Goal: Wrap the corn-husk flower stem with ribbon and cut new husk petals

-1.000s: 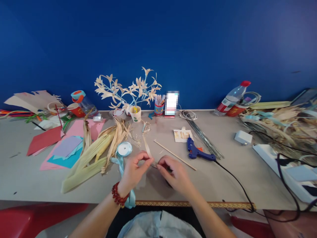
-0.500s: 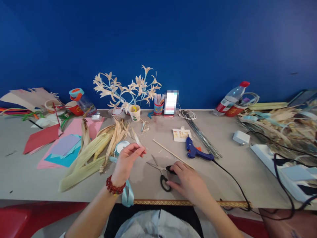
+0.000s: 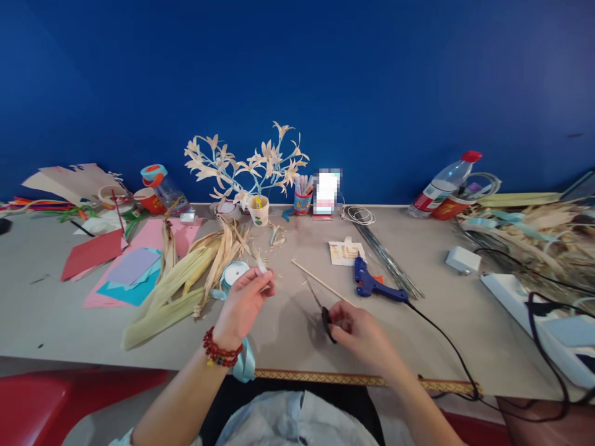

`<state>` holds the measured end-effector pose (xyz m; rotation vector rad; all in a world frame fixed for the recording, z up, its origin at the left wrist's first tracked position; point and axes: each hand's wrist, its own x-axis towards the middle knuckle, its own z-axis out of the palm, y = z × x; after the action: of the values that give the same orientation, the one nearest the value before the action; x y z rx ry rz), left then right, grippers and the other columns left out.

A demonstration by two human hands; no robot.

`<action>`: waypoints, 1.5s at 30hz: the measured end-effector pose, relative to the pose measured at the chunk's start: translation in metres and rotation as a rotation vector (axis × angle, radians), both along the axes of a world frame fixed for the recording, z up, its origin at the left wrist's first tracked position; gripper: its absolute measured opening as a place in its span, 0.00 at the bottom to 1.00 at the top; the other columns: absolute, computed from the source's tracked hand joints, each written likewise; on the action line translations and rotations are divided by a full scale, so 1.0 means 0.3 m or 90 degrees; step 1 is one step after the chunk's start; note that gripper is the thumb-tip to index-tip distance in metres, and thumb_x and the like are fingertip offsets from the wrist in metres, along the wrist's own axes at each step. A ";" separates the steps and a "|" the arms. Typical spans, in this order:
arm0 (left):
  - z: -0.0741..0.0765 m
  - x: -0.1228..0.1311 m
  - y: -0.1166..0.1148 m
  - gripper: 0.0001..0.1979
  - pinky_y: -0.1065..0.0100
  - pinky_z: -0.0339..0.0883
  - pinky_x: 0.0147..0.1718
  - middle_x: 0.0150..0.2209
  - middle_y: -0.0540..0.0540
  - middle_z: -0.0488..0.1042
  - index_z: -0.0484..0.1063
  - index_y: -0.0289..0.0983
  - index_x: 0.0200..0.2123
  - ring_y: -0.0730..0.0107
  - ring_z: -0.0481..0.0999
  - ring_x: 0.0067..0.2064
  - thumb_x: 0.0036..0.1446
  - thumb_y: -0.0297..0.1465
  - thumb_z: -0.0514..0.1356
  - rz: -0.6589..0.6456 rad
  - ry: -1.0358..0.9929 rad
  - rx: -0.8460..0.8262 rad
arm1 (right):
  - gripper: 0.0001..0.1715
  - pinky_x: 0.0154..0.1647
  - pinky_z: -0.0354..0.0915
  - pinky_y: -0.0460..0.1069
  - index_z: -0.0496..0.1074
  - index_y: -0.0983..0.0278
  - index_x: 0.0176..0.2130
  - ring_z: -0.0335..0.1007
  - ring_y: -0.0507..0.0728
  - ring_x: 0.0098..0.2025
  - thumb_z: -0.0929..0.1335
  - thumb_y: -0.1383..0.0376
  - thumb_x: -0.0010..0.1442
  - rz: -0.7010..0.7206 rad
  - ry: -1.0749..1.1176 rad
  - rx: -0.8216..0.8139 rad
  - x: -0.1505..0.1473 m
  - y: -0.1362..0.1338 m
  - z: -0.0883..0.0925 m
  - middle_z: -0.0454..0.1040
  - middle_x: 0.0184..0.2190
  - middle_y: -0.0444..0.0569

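My left hand (image 3: 251, 292) pinches a small pale strip that looks like cut corn husk (image 3: 261, 265), its pointed tip standing up above the fingers. Gripped in my right hand (image 3: 356, 328) are black-handled scissors (image 3: 326, 319), raised off the table with the blades pointing away and to the left. A thin pale stick (image 3: 318, 278) lies just beyond the right hand. Close to the left wrist are a spool of light blue ribbon (image 3: 232, 273) and a loose ribbon end (image 3: 245, 362). Corn husks (image 3: 179, 285) lie to the left.
A blue glue gun (image 3: 379, 287) with a black cord rests to the right beside metal wires (image 3: 390, 260). A cup of husk flowers (image 3: 258, 214) stands at the back. Coloured paper (image 3: 132, 269) is at left; a white power strip (image 3: 515, 303) sits at right.
My right hand has picked the scissors up off the table and turned them; before, they lay flat under its fingers. The left hand still holds the pale strip. The view has shifted slightly.
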<state>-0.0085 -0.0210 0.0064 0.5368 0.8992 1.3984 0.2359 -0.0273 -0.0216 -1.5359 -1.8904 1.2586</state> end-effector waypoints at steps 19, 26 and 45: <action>0.043 0.099 -0.032 0.03 0.65 0.71 0.40 0.39 0.43 0.79 0.74 0.34 0.30 0.69 0.78 0.39 0.53 0.27 0.65 -0.031 -0.146 -0.038 | 0.27 0.18 0.53 0.42 0.61 0.61 0.31 0.51 0.47 0.21 0.75 0.48 0.46 -0.010 0.460 -0.194 -0.144 -0.092 -0.020 0.61 0.24 0.38; 0.034 0.108 -0.029 0.03 0.66 0.71 0.39 0.35 0.48 0.79 0.74 0.35 0.29 0.70 0.77 0.38 0.51 0.27 0.66 -0.033 -0.150 -0.051 | 0.23 0.25 0.54 0.43 0.60 0.61 0.29 0.55 0.48 0.25 0.75 0.53 0.46 -0.017 0.423 -0.176 -0.156 -0.079 -0.011 0.61 0.24 0.39; 0.036 0.088 -0.019 0.04 0.69 0.70 0.37 0.33 0.46 0.78 0.74 0.35 0.28 0.72 0.76 0.35 0.51 0.28 0.66 -0.057 -0.098 -0.030 | 0.26 0.19 0.49 0.43 0.58 0.61 0.26 0.51 0.46 0.18 0.73 0.48 0.49 -0.016 0.408 -0.203 -0.148 -0.071 -0.036 0.61 0.18 0.36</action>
<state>0.0179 -0.0267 0.0172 0.4221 0.7737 1.3151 0.1916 -0.0487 -0.0324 -1.0849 -1.2995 1.8323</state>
